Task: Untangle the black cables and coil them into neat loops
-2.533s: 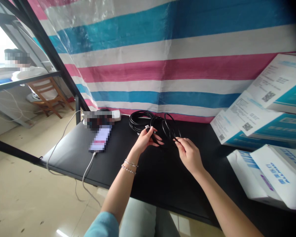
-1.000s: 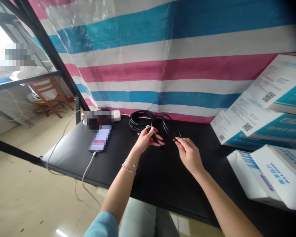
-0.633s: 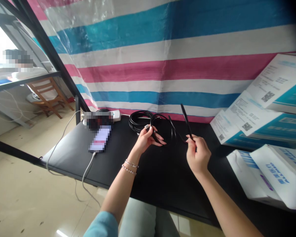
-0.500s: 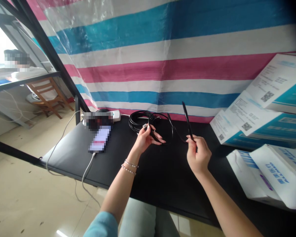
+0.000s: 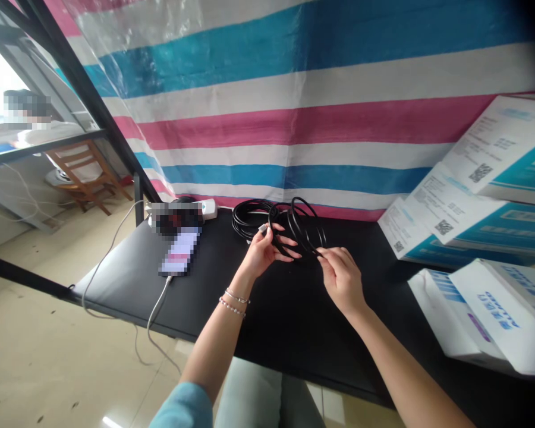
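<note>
A long black cable [image 5: 301,232] runs in loose loops between my two hands above the black table. Thumb and index finger of my left hand [image 5: 262,249] pinch it near a grey connector [image 5: 263,228]; the other fingers are spread. My right hand [image 5: 341,276] grips another stretch of it, a little to the right and slightly lower. Behind my left hand lies a coil of black cable [image 5: 248,217] on the tabletop; whether it joins the held loops I cannot tell.
A phone [image 5: 181,251] with a grey charging cord [image 5: 158,306] lies on the black table [image 5: 289,324]. A white power strip [image 5: 209,208] stands behind it. White and blue boxes [image 5: 455,205] fill the right side. A striped sheet [image 5: 249,131] hangs behind; a person [image 5: 49,132] sits far left.
My right hand has moved left and closer to my left hand, bringing its cable along. The cable now forms a rounder loop between the hands. My left hand has stayed nearly still.
</note>
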The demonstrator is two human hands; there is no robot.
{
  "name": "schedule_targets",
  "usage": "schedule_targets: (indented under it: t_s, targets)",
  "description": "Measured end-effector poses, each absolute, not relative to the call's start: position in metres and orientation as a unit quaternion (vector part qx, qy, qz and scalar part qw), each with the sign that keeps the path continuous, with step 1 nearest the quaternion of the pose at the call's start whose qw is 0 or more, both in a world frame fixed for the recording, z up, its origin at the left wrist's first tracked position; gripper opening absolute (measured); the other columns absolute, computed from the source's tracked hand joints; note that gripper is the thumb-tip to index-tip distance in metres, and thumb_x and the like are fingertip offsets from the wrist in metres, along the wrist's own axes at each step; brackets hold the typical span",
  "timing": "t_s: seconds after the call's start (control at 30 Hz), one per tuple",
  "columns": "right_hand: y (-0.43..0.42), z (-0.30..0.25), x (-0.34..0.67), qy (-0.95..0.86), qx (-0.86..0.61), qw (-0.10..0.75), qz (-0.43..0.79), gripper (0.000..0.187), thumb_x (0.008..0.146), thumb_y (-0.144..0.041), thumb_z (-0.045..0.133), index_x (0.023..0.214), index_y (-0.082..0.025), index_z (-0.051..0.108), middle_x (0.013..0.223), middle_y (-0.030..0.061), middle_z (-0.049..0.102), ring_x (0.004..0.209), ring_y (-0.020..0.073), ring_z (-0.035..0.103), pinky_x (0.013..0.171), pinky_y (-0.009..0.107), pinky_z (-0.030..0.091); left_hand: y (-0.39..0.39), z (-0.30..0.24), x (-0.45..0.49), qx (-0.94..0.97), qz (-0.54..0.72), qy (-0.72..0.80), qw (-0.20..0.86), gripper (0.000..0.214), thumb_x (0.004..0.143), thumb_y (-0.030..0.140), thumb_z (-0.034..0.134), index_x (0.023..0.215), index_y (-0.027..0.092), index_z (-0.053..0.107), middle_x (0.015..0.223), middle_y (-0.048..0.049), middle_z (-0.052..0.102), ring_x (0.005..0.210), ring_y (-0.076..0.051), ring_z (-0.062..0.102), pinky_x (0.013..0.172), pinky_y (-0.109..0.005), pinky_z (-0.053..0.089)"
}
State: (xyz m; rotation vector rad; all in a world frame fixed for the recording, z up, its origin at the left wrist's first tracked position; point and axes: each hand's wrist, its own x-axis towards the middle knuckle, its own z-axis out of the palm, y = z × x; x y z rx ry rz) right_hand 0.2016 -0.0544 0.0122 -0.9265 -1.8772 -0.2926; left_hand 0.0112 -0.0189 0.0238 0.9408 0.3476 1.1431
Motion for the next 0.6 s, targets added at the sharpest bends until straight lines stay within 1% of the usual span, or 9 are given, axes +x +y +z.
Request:
schedule_targets:
  t_s: [0.13,0.27,0.37,0.43,0.6]
  targets:
    - [-0.054,0.013,0.206,-0.723,-0.392,0.550,-0.147,0.018,0.083,-0.007,0.048,0.094,-0.019,0.057,0.079,0.0072,0.060,0.074,0.0196,0.057,0.072,0.035,0.048,-0.019,0.025,0.011,0.428,0.527,0.163,0.715,0.034,0.081,0.046,0.052,0.099,0.017,0.044,0.076,-0.0055,0.067,0.070,-0.026,0.068,0.055,-0.031,0.055]
    - [-0.053,0.014,0.210,-0.703,-0.391,0.573,-0.157,0.018,0.082,-0.007,0.047,0.092,-0.019,0.057,0.079,0.0076,0.060,0.075,0.0203,0.058,0.070,0.036,0.049,-0.018,0.025,0.010,0.426,0.535,0.161,0.712,0.034,0.082,0.046,0.050,0.099,0.018,0.044,0.086,-0.0077,0.068,0.071,-0.025,0.069,0.056,-0.031,0.055]
    - [-0.053,0.012,0.208,-0.723,-0.386,0.554,-0.146,0.018,0.083,-0.008,0.047,0.094,-0.020,0.057,0.079,0.0070,0.060,0.073,0.0194,0.057,0.071,0.036,0.049,-0.018,0.025,0.011,0.424,0.534,0.168,0.712,0.033,0.082,0.046,0.051,0.099,0.018,0.045,0.095,-0.0097,0.067,0.071,-0.025,0.069,0.055,-0.031,0.056]
    - [-0.053,0.011,0.205,-0.745,-0.376,0.535,-0.133,0.019,0.084,-0.009,0.047,0.096,-0.020,0.057,0.078,0.0065,0.059,0.072,0.0188,0.057,0.072,0.036,0.049,-0.018,0.024,0.011,0.423,0.532,0.174,0.713,0.035,0.080,0.047,0.052,0.098,0.018,0.045,0.096,-0.0102,0.067,0.071,-0.025,0.069,0.055,-0.031,0.056]
    - [-0.055,0.009,0.199,-0.795,-0.362,0.477,-0.097,0.019,0.084,-0.010,0.048,0.099,-0.019,0.057,0.076,0.0060,0.059,0.072,0.0188,0.055,0.070,0.034,0.049,-0.017,0.021,0.011,0.426,0.522,0.168,0.720,0.036,0.079,0.047,0.054,0.099,0.018,0.044,0.082,-0.0080,0.069,0.071,-0.026,0.068,0.055,-0.031,0.055]
